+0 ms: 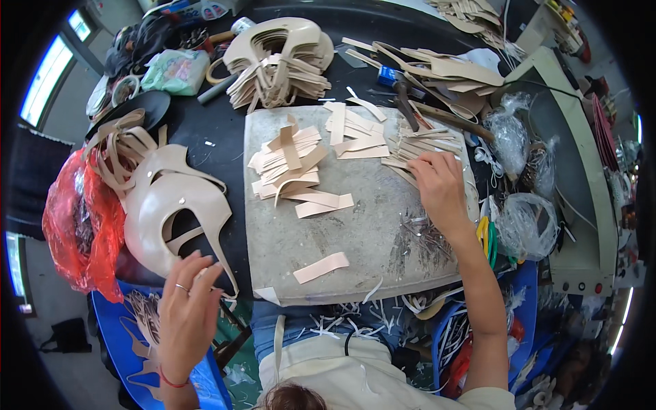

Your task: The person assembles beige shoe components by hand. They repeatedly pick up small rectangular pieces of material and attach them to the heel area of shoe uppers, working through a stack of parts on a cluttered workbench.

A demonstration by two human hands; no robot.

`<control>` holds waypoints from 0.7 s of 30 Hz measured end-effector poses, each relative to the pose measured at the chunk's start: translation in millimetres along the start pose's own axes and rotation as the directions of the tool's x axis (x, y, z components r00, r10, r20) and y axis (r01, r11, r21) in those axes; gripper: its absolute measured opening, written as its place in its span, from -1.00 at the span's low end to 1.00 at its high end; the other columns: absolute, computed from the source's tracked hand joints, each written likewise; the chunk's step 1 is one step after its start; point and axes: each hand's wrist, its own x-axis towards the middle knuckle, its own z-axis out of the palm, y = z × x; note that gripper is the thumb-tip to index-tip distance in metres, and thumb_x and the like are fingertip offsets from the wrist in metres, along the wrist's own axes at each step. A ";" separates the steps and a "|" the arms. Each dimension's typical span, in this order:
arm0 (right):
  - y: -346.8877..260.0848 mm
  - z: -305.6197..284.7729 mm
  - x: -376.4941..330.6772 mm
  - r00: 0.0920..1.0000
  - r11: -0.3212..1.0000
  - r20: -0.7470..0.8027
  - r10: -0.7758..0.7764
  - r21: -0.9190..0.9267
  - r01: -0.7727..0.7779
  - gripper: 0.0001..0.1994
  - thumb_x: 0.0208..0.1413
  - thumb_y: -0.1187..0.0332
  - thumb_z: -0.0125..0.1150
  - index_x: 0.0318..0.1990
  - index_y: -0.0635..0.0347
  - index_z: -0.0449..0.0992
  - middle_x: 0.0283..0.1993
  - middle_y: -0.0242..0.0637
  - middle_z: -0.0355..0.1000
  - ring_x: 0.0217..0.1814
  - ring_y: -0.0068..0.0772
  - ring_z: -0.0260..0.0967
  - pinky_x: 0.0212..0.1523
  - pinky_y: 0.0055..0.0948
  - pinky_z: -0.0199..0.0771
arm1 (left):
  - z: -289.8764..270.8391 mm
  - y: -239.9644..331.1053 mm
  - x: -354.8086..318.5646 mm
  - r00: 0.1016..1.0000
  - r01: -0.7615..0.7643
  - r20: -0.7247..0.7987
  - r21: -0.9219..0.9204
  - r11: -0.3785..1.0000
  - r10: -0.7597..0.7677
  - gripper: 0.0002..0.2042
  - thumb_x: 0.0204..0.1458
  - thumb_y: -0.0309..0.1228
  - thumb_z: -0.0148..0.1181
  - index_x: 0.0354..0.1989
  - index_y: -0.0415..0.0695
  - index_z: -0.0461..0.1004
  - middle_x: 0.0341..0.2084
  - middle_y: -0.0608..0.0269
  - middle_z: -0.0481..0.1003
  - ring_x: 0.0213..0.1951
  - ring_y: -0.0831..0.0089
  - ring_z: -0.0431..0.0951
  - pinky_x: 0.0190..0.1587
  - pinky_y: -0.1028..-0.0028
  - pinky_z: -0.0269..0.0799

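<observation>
Worker seated at a grey stone slab [355,232], sorting beige leather pieces.

The right hand [441,188] lies at the slab's right edge, fingers curled down onto a fan of narrow beige strips [417,147]; whether it pinches one cannot be told. The left hand [188,311] hovers with fingers spread, holding nothing, just below a stack of large curved leather cut-outs [171,201] lying left of the slab. On the slab rest a pile of short strips [290,167] and, nearer the worker, a single loose strip [321,268]. A red plastic bag [82,219] sits at far left.
</observation>
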 end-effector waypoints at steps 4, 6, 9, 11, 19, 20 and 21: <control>-6.5 4.2 -0.8 0.998 0.999 -0.058 0.033 0.020 -0.032 -0.88 0.01 0.51 0.11 -0.27 0.19 0.47 -0.21 -0.31 0.42 -0.09 -0.21 0.31 -0.02 -0.25 0.22 | 31.9 31.1 5.7 0.987 -0.125 -0.147 -0.453 0.883 0.064 -0.68 -0.20 -0.68 0.25 -0.18 -0.20 0.51 -0.19 0.07 0.49 -0.13 0.13 0.53 -0.09 0.31 0.45; -31.4 -3.0 -0.2 0.996 0.996 -0.086 0.036 0.088 -0.028 -0.86 0.01 0.50 0.14 -0.24 0.20 0.47 -0.20 -0.30 0.41 -0.09 -0.21 0.31 -0.03 -0.24 0.22 | 52.8 48.2 13.3 0.978 -0.199 -0.164 -0.543 0.816 0.129 -0.69 -0.18 -0.64 0.28 -0.19 -0.18 0.51 -0.22 0.14 0.49 -0.17 0.19 0.53 -0.15 0.35 0.46; -33.4 -4.4 0.1 0.994 0.992 -0.093 0.063 -0.101 -0.073 -0.84 0.01 0.50 0.18 -0.21 0.19 0.49 -0.18 -0.29 0.41 -0.09 -0.20 0.32 -0.06 -0.25 0.25 | 71.8 66.3 17.1 0.957 -0.292 -0.186 -0.608 0.738 0.225 -0.69 -0.17 -0.61 0.28 -0.18 -0.17 0.50 -0.25 0.21 0.49 -0.19 0.25 0.52 -0.17 0.35 0.45; -7.5 5.0 -8.2 0.997 0.998 -0.042 0.058 -0.015 -0.058 -0.83 0.01 0.49 0.18 -0.20 0.16 0.51 -0.17 -0.30 0.40 -0.07 -0.21 0.32 -0.05 -0.27 0.26 | 80.0 75.0 14.1 0.943 -0.332 -0.195 -0.629 0.703 0.271 -0.69 -0.16 -0.61 0.26 -0.16 -0.16 0.49 -0.25 0.21 0.48 -0.20 0.27 0.52 -0.17 0.37 0.45; -56.5 -31.8 -11.3 0.979 0.877 0.026 0.201 0.441 -0.192 -0.84 0.04 0.56 0.16 -0.19 0.21 0.50 -0.31 -0.23 0.41 -0.29 -0.16 0.39 -0.26 -0.33 0.38 | 86.1 79.7 12.8 0.988 -0.150 -0.093 -0.756 0.638 0.122 -0.74 -0.06 -0.63 0.23 -0.15 -0.23 0.50 -0.28 0.11 0.53 -0.24 0.29 0.58 -0.19 0.45 0.49; -79.5 -44.1 -14.6 0.976 0.807 0.123 0.180 0.549 -0.218 -0.84 0.05 0.58 0.16 -0.19 0.23 0.49 -0.33 -0.21 0.41 -0.36 -0.19 0.40 -0.34 -0.37 0.39 | 84.8 80.4 15.6 0.996 -0.088 -0.067 -0.787 0.610 0.057 -0.75 -0.03 -0.62 0.21 -0.13 -0.24 0.49 -0.28 0.10 0.53 -0.25 0.32 0.58 -0.19 0.47 0.49; -100.2 -51.8 -20.4 0.961 0.718 0.202 0.188 0.640 -0.275 -0.84 0.06 0.58 0.16 -0.19 0.24 0.49 -0.34 -0.21 0.42 -0.39 -0.24 0.41 -0.37 -0.41 0.39 | 84.3 81.4 18.2 0.999 0.020 0.003 -0.859 0.511 -0.035 -0.77 0.02 -0.61 0.18 -0.12 -0.26 0.47 -0.29 0.11 0.54 -0.25 0.36 0.58 -0.19 0.48 0.50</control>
